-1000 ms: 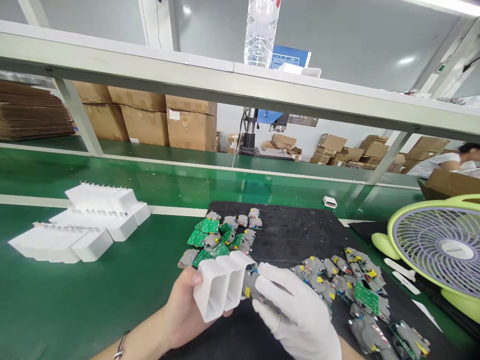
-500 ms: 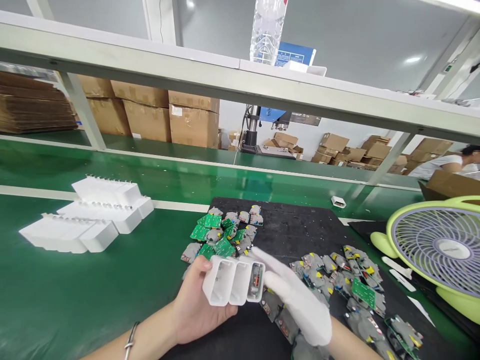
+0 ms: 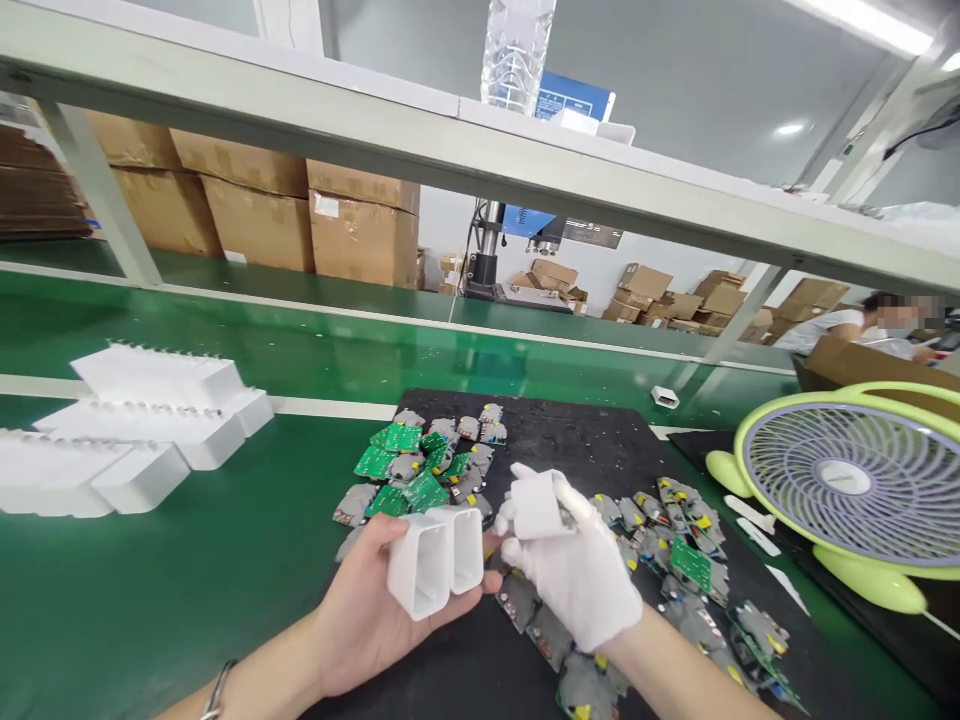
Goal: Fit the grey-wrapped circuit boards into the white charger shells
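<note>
My bare left hand [image 3: 375, 610] is closed round two white plastic housings [image 3: 431, 565] set side by side, their open ends facing me. In my gloved right hand [image 3: 581, 580] is a single white housing [image 3: 536, 506], gripped between thumb and fingers a little right of the pair. Its open end is turned away, so its inside is hidden. Circuit boards with grey potting [image 3: 405, 468], several with green sides up, lie beyond my left hand on the black mat [image 3: 562, 440]. More potted circuit boards [image 3: 679, 540] spread out right of my right hand.
Rows of white housings [image 3: 150, 410] stand on the green bench at left. A lime-green fan [image 3: 840, 490] is at right, with white plastic strips [image 3: 757, 537] beside it. One small white housing [image 3: 664, 397] lies behind the mat. A shelf beam [image 3: 420, 140] crosses above; a person sits far right.
My right hand has taken the rightmost housing, which showed a circuit board inside, away from the three and turned it. Two stay in my left hand. The view has shifted right.
</note>
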### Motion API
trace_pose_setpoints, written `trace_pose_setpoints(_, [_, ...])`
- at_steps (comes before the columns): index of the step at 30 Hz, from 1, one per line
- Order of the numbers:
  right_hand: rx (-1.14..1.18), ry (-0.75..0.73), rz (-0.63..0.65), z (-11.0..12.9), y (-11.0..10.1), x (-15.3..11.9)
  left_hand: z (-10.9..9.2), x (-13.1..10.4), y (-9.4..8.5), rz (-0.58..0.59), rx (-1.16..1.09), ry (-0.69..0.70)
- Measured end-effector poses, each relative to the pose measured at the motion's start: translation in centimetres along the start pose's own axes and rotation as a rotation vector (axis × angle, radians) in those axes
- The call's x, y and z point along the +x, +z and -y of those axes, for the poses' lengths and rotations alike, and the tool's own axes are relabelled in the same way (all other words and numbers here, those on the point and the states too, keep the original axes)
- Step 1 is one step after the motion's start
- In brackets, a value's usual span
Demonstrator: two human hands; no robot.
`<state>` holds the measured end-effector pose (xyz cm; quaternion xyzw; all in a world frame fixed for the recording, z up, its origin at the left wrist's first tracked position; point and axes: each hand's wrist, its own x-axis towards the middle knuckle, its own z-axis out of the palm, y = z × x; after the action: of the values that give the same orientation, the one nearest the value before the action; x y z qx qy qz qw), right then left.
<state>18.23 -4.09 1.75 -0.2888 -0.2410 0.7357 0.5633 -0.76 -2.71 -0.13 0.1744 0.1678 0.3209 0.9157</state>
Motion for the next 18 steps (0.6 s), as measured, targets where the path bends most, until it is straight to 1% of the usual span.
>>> trace_pose_setpoints(3, [0.134, 0.104, 0.014, 0.7, -0.8, 0.7, 0.0, -0.1, 0.0, -0.015, 0.030, -0.026])
trace_pose_setpoints(6, [0.130, 0.162, 0.067, 0.7, -1.5, 1.0, -0.1, -0.3, 0.1, -0.072, 0.050, -0.007])
trace_pose_setpoints(9, [0.050, 0.105, 0.088, 0.2, -1.5, 0.6, -0.3, -0.3, 0.3, -0.133, 0.055, 0.020])
trace_pose_setpoints(13, [-0.010, 0.020, 0.120, -0.1, -0.7, -0.1, -0.3, -0.3, 0.5, -0.137, 0.058, 0.010])
trace_pose_setpoints(15, [-0.022, 0.019, 0.101, 0.0, -0.6, -0.2, -0.2, -0.3, 0.6, -0.143, 0.067, 0.005])
trace_pose_setpoints(18, [-0.026, 0.057, 0.055, 0.3, -0.9, 0.2, -0.1, -0.3, 0.7, -0.178, 0.097, 0.019])
